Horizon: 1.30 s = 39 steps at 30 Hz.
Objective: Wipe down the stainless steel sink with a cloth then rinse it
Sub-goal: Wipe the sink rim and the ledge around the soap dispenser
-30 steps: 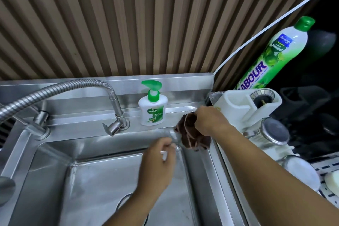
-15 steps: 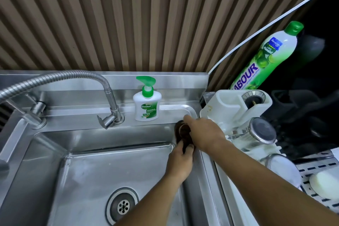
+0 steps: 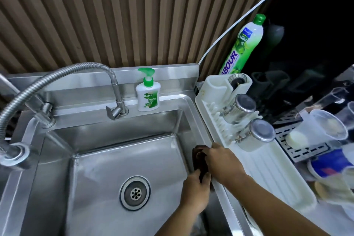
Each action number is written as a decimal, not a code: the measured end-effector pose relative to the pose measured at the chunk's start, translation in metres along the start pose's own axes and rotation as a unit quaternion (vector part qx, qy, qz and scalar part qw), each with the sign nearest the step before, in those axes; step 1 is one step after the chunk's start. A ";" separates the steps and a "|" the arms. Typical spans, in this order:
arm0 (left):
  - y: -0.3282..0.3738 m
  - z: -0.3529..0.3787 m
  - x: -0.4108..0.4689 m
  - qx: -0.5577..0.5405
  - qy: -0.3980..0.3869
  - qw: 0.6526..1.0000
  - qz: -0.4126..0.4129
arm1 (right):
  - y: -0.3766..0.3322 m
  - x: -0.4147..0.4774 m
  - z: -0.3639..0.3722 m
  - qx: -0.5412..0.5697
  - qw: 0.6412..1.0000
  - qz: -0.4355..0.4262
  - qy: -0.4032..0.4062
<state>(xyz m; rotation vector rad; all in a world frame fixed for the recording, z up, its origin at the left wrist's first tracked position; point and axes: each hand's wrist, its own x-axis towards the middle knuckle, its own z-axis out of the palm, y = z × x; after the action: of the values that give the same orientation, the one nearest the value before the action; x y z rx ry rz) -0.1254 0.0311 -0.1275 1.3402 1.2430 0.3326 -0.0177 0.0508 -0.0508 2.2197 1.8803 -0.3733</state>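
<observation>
The stainless steel sink (image 3: 107, 159) fills the lower left, with a round drain (image 3: 135, 193) in its floor. A dark brown cloth (image 3: 199, 156) is pressed against the sink's right inner wall, just below the rim. My right hand (image 3: 223, 161) reaches over the rim and grips the cloth's upper part. My left hand (image 3: 195, 189) holds the cloth's lower end from inside the basin. Most of the cloth is hidden between the two hands.
A flexible metal faucet (image 3: 63, 74) arches over the left side. A Dettol soap pump (image 3: 147, 95) stands on the back ledge. A white dish rack (image 3: 254, 151) with two metal-lidded jars (image 3: 258, 130) lies right of the sink, and a green detergent bottle (image 3: 242, 46) leans behind it.
Both hands and the cloth have slid from the sink's back right corner toward me along the right wall. My left hand joined the cloth after the first frame.
</observation>
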 end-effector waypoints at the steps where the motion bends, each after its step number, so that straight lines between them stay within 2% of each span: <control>1: -0.005 0.005 -0.010 0.012 -0.016 1.000 -0.007 | 0.001 -0.014 0.005 0.006 1.000 0.014 0.001; 5: -0.020 0.019 -0.043 0.044 -0.083 0.995 -0.026 | 0.003 -0.068 0.022 0.026 0.998 0.054 -0.007; 8: -0.020 0.016 -0.064 0.083 -0.155 0.984 -0.016 | 0.006 -0.102 0.029 0.036 0.994 0.093 -0.037; 11: -0.021 0.009 -0.082 0.076 -0.219 0.973 -0.012 | 0.006 -0.131 0.030 0.040 0.985 0.145 -0.088; 14: -0.022 -0.004 -0.093 0.085 -0.206 0.975 0.006 | 0.002 -0.152 0.022 0.074 0.969 0.183 -0.146; 17: -0.018 -0.031 -0.102 0.088 -0.178 0.980 0.016 | -0.007 -0.162 0.013 0.155 0.957 0.148 -0.193; 21: -0.002 -0.074 -0.118 0.030 -0.150 0.988 0.013 | -0.027 -0.169 -0.008 0.332 0.915 0.181 -0.144; 22: 0.003 -0.085 -0.122 0.003 -0.152 0.988 0.021 | -0.032 -0.168 -0.012 0.389 0.896 0.181 -0.118; 24: 0.014 -0.110 -0.128 -0.022 -0.162 0.986 0.042 | -0.045 -0.166 -0.024 0.528 0.825 0.195 -0.047; 25: 0.018 -0.123 -0.131 -0.017 -0.162 0.985 0.053 | -0.051 -0.163 -0.029 0.586 0.789 0.183 -0.028; 27: 0.028 -0.149 -0.139 -0.002 -0.151 0.986 0.073 | -0.063 -0.158 -0.039 0.641 0.754 0.141 -0.025; 32: 0.055 -0.193 -0.149 0.025 -0.056 0.983 0.171 | -0.079 -0.137 -0.068 0.694 0.716 0.045 -0.059; 35: 0.070 -0.210 -0.152 0.001 -0.003 0.982 0.189 | -0.081 -0.124 -0.093 0.695 0.713 -0.036 -0.083; 39: 0.099 -0.224 -0.157 -0.043 0.052 0.979 0.191 | -0.079 -0.106 -0.130 0.712 0.686 -0.117 -0.093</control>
<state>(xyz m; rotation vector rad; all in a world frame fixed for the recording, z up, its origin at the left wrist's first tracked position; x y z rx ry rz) -0.3226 0.0568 0.0851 1.4994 1.0378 0.7257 -0.1048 0.0064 0.1070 2.2263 1.8790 -2.7541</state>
